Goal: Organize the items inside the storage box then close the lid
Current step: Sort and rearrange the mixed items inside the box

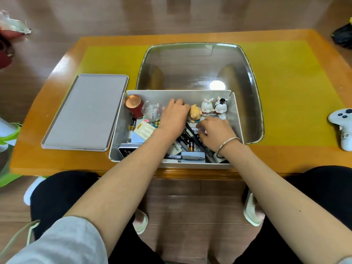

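Centrally on the desk [285,153]: white storage box [237,119], open, long axis left to right, near wall at the desk's front edge. Left of the box, touching or just beside it: grey lid [85,113], lying flat, long axis running away from the viewer. Behind the box: clear domed cover [247,73]. Far right of the box, at the desk's edge: white game controller [342,126].

Inside the box, back left corner: red can [134,106] with copper top, upright; beside it a clear round container [151,110]. Along the back wall toward the right: orange figurine [195,113], two white rabbit figurines [214,107]. Near the front wall: grey pen [190,158], long axis left to right; batteries [191,146] among dark pens; label reading "FAN" partly covered by the left forearm.

Left hand [174,118]: palm down, fingers curled at the orange figurine, grip not discernible. Right hand [216,130]: bangled wrist, fingers bent down onto the pens; hold, if any, hidden.
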`<state>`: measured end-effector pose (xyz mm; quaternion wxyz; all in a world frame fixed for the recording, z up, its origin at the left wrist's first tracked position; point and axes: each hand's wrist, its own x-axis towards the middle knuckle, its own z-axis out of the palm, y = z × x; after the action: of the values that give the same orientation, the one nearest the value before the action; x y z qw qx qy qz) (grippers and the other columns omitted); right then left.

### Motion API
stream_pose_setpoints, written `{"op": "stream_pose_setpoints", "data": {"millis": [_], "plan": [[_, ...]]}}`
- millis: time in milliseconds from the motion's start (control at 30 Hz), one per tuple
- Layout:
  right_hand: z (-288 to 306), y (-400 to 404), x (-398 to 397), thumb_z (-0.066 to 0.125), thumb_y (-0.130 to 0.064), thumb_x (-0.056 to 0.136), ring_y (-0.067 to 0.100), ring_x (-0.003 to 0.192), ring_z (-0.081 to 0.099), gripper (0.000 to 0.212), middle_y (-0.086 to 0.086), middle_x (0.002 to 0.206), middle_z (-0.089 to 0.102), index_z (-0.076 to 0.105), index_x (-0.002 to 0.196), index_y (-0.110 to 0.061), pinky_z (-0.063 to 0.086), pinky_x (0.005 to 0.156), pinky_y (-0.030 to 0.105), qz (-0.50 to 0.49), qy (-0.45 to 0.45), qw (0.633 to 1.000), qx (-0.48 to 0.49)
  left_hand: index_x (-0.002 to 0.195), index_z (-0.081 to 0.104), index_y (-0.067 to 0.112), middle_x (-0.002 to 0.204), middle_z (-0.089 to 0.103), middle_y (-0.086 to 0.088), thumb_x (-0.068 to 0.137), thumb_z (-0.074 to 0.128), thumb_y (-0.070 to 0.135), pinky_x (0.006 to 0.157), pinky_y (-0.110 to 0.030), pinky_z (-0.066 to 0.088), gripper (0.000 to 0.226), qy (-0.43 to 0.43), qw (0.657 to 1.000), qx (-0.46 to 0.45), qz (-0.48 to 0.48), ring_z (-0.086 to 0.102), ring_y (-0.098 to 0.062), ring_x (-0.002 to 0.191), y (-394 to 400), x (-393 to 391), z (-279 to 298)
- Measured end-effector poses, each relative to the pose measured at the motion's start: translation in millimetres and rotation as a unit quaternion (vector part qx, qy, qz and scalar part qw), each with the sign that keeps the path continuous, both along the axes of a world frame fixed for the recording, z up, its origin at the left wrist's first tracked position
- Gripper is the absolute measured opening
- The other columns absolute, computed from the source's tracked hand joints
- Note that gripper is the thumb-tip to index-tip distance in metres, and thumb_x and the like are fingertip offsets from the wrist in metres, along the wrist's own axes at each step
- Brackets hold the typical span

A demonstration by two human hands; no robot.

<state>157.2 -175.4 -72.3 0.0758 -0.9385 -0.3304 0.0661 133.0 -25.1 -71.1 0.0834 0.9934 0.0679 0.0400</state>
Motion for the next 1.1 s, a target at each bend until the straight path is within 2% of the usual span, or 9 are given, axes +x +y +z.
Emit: {"op": "stream_pose_setpoints", "data": {"millis": [133, 200, 300, 367, 500, 600, 733, 1100], "plan": [[17.3, -12.7, 4.8, 0.058, -0.035, 0.087, 0.026, 0.099, 0.05, 0.018, -0.001, 0.096, 0.068, 0.069, 0.096, -0.023, 0.03, 0.08, 0.037, -0.098, -0.15, 0.98, 0.09, 0.118, 0.057, 0.01, 0.117, 0.055, -0.008, 0.092, 0.058, 0.022, 0.08, -0.038, 0.041, 0.028, -0.019, 0.999, -0.025, 0.018, 0.045, -0.027, 0.11, 3.4, -1.3, 2.0], [26.8, -21.9, 14.5, 0.063, -0.036, 0.084, 0.027, 0.097, 0.05, 0.017, 0.0, 0.095, 0.069, 0.069, 0.095, -0.023, 0.03, 0.077, 0.037, -0.132, -0.18, 0.967, 0.122, 0.115, 0.055, 0.01, 0.114, 0.055, -0.008, 0.093, 0.057, 0.024, 0.078, -0.036, 0.039, 0.026, -0.063, 0.997, -0.046, 0.025, 0.047, -0.027, 0.106, -1.6, -4.0, 5.3], [33.1, -31.0, 31.9, 0.065, -0.034, 0.083, 0.029, 0.1, 0.049, 0.017, 0.001, 0.099, 0.069, 0.068, 0.097, -0.024, 0.028, 0.076, 0.036, -0.159, -0.163, 0.967, 0.116, 0.111, 0.051, 0.009, 0.109, 0.055, -0.009, 0.092, 0.055, 0.018, 0.073, -0.033, 0.035, 0.021, -0.128, 0.989, -0.066, 0.022, 0.049, -0.026, 0.099, -16.3, -6.9, 10.3], [31.2, -33.8, 40.0, 0.067, -0.033, 0.082, 0.029, 0.102, 0.048, 0.018, 0.002, 0.101, 0.068, 0.068, 0.097, -0.023, 0.026, 0.076, 0.035, -0.159, -0.152, 0.97, 0.104, 0.117, 0.05, 0.009, 0.113, 0.054, -0.009, 0.091, 0.057, 0.018, 0.076, -0.032, 0.036, 0.029, -0.145, 0.987, -0.075, 0.014, 0.049, -0.026, 0.101, -25.0, -5.1, 12.9], [27.5, -34.9, 49.8, 0.063, -0.03, 0.085, 0.029, 0.104, 0.048, 0.022, 0.001, 0.109, 0.064, 0.066, 0.106, -0.024, 0.03, 0.081, 0.038, -0.132, -0.151, 0.976, 0.089, 0.135, 0.041, 0.015, 0.128, 0.047, -0.006, 0.082, 0.07, 0.031, 0.088, -0.038, 0.041, 0.062, -0.085, 0.995, -0.055, -0.009, 0.045, -0.027, 0.113, -38.1, 6.2, 10.8], [27.6, -33.5, 53.5, 0.062, -0.032, 0.085, 0.028, 0.105, 0.048, 0.026, 0.0, 0.111, 0.063, 0.064, 0.11, -0.024, 0.03, 0.081, 0.039, -0.115, -0.164, 0.976, 0.08, 0.138, 0.038, 0.019, 0.132, 0.044, -0.004, 0.078, 0.073, 0.039, 0.09, -0.038, 0.036, 0.072, -0.047, 0.999, -0.025, -0.013, 0.042, -0.027, 0.116, -43.8, 13.4, 2.6], [28.2, -30.8, 55.8, 0.06, -0.034, 0.087, 0.029, 0.104, 0.048, 0.024, 0.002, 0.106, 0.064, 0.066, 0.109, -0.026, 0.029, 0.081, 0.039, -0.095, -0.168, 0.98, 0.051, 0.134, 0.039, 0.02, 0.13, 0.045, -0.004, 0.075, 0.074, 0.043, 0.087, -0.038, 0.034, 0.073, -0.037, 0.999, 0.001, -0.004, 0.042, -0.026, 0.116, -46.6, 20.1, -5.6], [26.8, -25.4, 61.0, 0.065, -0.034, 0.082, 0.03, 0.102, 0.048, 0.022, 0.004, 0.103, 0.063, 0.066, 0.101, -0.024, 0.03, 0.081, 0.039, -0.095, -0.163, 0.982, 0.026, 0.129, 0.044, 0.018, 0.123, 0.048, -0.004, 0.077, 0.073, 0.037, 0.083, -0.038, 0.035, 0.062, -0.055, 0.998, 0.019, 0.004, 0.044, -0.027, 0.109, -45.1, 26.8, -14.7]]}}
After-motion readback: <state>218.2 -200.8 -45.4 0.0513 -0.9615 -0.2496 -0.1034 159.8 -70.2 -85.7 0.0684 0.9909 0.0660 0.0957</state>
